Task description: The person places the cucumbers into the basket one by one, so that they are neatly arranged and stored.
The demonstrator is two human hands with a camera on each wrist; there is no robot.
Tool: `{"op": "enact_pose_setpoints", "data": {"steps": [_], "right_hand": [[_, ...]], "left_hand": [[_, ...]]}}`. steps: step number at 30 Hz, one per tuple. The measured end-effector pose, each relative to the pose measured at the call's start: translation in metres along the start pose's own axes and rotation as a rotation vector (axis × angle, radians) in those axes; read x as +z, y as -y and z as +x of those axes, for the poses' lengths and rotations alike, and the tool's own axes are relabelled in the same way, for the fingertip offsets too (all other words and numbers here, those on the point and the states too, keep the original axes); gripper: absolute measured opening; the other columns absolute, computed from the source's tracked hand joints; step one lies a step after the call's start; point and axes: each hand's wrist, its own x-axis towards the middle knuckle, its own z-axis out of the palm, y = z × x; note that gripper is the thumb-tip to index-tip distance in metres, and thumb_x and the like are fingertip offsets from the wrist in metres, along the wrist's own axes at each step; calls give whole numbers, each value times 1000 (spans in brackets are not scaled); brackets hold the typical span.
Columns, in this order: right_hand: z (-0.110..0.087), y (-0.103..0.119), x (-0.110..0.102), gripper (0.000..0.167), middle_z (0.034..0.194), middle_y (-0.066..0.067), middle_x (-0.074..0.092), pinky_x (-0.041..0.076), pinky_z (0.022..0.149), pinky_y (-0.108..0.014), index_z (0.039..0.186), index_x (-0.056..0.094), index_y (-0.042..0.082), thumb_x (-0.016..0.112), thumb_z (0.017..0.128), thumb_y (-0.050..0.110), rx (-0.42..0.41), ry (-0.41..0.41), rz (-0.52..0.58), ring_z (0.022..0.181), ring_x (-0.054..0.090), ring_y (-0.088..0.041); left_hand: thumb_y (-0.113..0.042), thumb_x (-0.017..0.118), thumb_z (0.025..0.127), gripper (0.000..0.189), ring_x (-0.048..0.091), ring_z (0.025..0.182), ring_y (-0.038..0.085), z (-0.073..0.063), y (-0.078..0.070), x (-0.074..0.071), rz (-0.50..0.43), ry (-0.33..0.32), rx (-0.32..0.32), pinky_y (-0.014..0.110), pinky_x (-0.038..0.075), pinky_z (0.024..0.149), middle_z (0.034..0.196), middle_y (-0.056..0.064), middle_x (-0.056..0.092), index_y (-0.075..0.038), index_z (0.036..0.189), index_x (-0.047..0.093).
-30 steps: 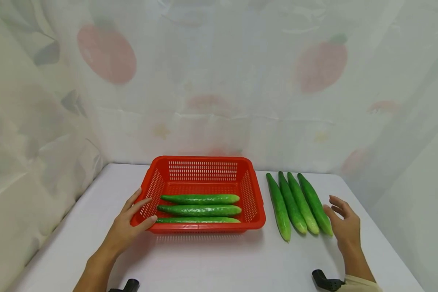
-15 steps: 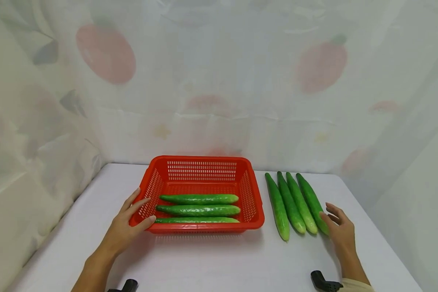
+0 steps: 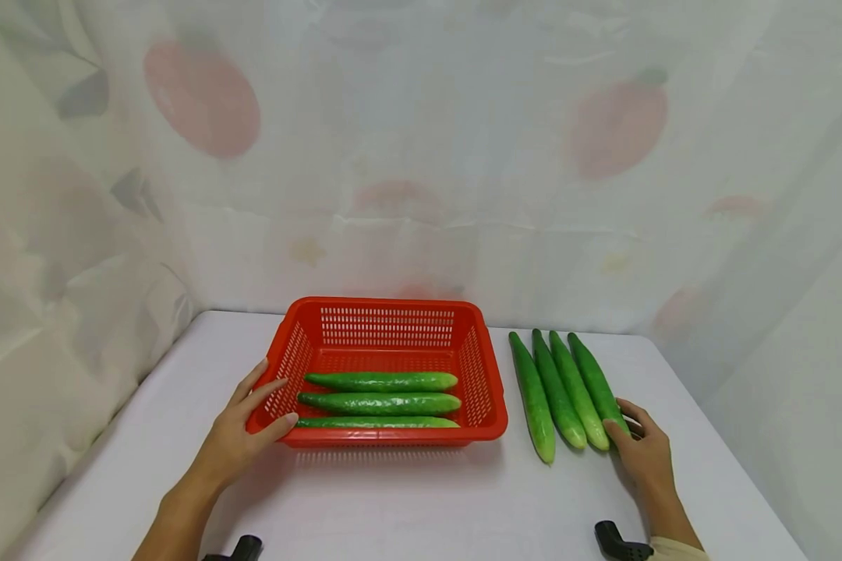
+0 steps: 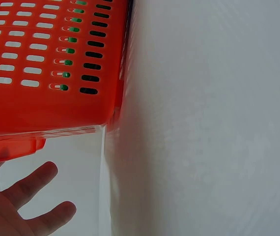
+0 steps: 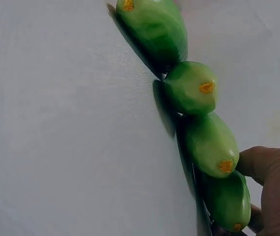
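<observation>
Three cucumbers [image 3: 379, 403] were in the mid-frame basket [image 3: 400, 434], four [image 3: 556, 389] left on the desk [image 3: 407, 506], frame right; the right hand [image 3: 644, 448] had its fingers clamped on the rightmost cucumber [image 3: 592, 376], the left hand [image 3: 233, 438] had them apart

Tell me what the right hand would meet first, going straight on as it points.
Most likely the rightmost cucumber: the right hand is at its near end, with fingers along its right side. There seems to be no gap left, though exact contact is hard to judge.
</observation>
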Motion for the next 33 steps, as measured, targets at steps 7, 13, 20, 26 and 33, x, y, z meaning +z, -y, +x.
{"op": "enact_pose_setpoints", "data": {"steps": [7,13,20,26,33], "right_hand": [[1,0,2,46,135,-21,50,37,95,-51,136,51,5,62,94,19,17,-43,-38,120,48,-40],[2,0,2,43,127,-25,55,40,88,-50,132,55,4,65,92,16,11,-100,-94,114,52,-41],[1,0,1,39,128,-19,58,38,94,-49,128,62,5,63,93,21,101,-237,5,119,50,-35],[0,2,-3,41,132,-15,56,34,98,-34,130,61,7,61,93,23,175,-328,124,121,46,-28],[1,8,-9,42,131,-15,56,35,89,-24,130,62,7,63,92,24,174,-371,172,114,47,-22]], "left_hand": [[-31,73,86,56,32,132,42,0,0,-1,-7,2,4,65,36,90,156,3,23,-9,134,57],[-31,73,86,55,31,133,41,1,0,-1,-18,2,4,64,36,91,156,2,23,-9,134,57],[-31,72,86,56,30,133,42,1,0,-1,-17,3,3,64,38,90,156,3,23,-9,135,56],[-31,73,86,56,31,132,41,2,0,-1,-16,8,2,61,40,89,156,3,22,-9,135,56],[-30,74,85,56,28,134,42,2,3,-1,-25,4,1,66,33,91,156,3,22,-9,134,57]]}}
